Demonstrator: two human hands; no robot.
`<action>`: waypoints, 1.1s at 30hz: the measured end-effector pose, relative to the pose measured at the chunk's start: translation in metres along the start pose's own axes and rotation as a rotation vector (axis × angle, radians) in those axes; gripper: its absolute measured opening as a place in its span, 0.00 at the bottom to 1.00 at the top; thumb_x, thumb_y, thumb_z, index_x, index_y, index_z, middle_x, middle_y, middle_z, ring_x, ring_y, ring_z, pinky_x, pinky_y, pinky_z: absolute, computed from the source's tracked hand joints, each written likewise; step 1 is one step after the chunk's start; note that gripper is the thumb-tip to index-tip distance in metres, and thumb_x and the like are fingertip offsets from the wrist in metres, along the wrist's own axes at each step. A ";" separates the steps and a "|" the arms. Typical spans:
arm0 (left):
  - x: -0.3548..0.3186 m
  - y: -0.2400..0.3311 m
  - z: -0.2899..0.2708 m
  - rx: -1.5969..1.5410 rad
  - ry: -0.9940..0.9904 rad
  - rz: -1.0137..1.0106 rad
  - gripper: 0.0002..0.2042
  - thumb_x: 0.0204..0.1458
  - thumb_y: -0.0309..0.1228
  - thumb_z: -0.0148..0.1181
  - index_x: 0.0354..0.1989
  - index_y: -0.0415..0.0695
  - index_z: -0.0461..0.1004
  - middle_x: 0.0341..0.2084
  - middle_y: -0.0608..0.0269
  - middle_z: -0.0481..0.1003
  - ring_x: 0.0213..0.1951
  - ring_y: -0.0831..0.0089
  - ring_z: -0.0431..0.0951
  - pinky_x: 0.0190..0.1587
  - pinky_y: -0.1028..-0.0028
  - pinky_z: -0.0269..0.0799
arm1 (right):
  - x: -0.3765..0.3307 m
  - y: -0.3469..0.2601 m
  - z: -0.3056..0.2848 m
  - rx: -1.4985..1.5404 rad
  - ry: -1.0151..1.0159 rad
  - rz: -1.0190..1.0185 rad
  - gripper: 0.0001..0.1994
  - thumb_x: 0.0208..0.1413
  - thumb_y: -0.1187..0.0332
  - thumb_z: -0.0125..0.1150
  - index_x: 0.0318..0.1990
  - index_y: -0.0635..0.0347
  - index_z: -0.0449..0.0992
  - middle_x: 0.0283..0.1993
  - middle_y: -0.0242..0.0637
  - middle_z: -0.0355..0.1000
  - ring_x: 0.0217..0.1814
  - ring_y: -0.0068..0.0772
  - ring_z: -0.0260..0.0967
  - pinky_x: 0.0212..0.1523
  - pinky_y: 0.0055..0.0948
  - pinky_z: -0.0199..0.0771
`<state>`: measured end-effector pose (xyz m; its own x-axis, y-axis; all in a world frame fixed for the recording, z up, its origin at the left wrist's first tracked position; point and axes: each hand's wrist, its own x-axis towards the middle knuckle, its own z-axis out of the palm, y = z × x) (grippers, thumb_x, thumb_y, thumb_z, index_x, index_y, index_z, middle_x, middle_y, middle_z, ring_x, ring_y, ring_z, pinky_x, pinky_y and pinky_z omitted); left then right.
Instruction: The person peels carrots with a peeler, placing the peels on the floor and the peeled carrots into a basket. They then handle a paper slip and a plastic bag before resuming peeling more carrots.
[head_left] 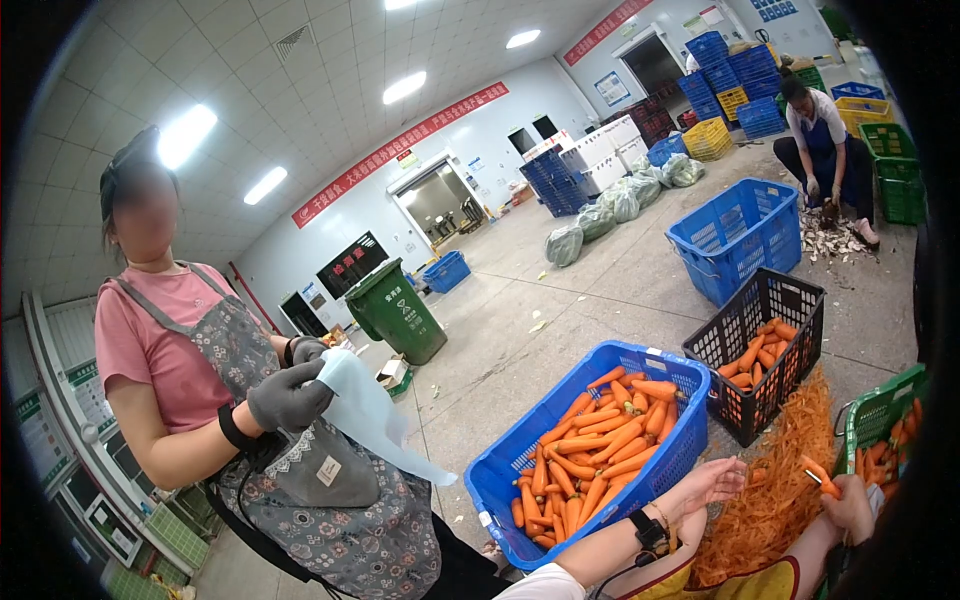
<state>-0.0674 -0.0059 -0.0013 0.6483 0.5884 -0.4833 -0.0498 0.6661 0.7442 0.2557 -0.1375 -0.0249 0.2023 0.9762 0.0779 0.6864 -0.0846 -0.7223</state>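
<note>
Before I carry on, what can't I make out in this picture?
All in the head view:
Slim orange-and-silver item in the right hand: too small to identify.
Green open-topped plastic crate: right side cut off by the picture's dark edge.
Blue rectangular plastic crate: its bottom is hidden under long orange carrots.

Lower centre: blue rectangular plastic crate (692, 432) looks smooth, long orange carrots (600, 440) semi-glossy. Lower right: shredded orange peel heap (755, 520) is rough, matt.
</note>
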 end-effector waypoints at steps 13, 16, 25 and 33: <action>-0.003 0.003 0.007 0.031 0.074 0.017 0.22 0.61 0.42 0.46 0.60 0.43 0.61 0.47 0.61 0.70 0.45 0.72 0.73 0.46 0.73 0.72 | -0.001 -0.011 -0.007 -0.035 -0.020 0.017 0.12 0.35 0.70 0.62 0.20 0.71 0.68 0.16 0.51 0.60 0.20 0.48 0.65 0.23 0.39 0.62; -0.005 0.004 0.008 -0.017 0.049 0.016 0.22 0.61 0.42 0.46 0.59 0.44 0.60 0.45 0.62 0.70 0.44 0.73 0.73 0.44 0.74 0.72 | -0.002 -0.013 -0.007 -0.022 -0.034 0.030 0.12 0.35 0.70 0.62 0.21 0.72 0.68 0.16 0.51 0.60 0.20 0.47 0.65 0.24 0.38 0.62; -0.006 0.005 0.009 -0.037 0.030 0.019 0.21 0.61 0.41 0.47 0.58 0.43 0.60 0.39 0.65 0.70 0.41 0.75 0.74 0.41 0.75 0.73 | -0.005 -0.020 -0.012 -0.048 -0.047 0.058 0.12 0.37 0.70 0.64 0.22 0.71 0.70 0.16 0.50 0.61 0.20 0.44 0.65 0.24 0.38 0.63; -0.008 0.006 0.011 -0.035 0.040 0.020 0.20 0.61 0.41 0.46 0.57 0.44 0.60 0.39 0.64 0.71 0.41 0.75 0.74 0.41 0.75 0.73 | -0.005 -0.019 -0.011 -0.024 -0.028 0.020 0.12 0.37 0.70 0.64 0.23 0.71 0.71 0.17 0.50 0.62 0.22 0.46 0.67 0.25 0.38 0.63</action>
<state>-0.0649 -0.0118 0.0117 0.6161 0.6191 -0.4870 -0.0892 0.6691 0.7378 0.2496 -0.1428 -0.0040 0.1964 0.9795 0.0440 0.6992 -0.1085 -0.7066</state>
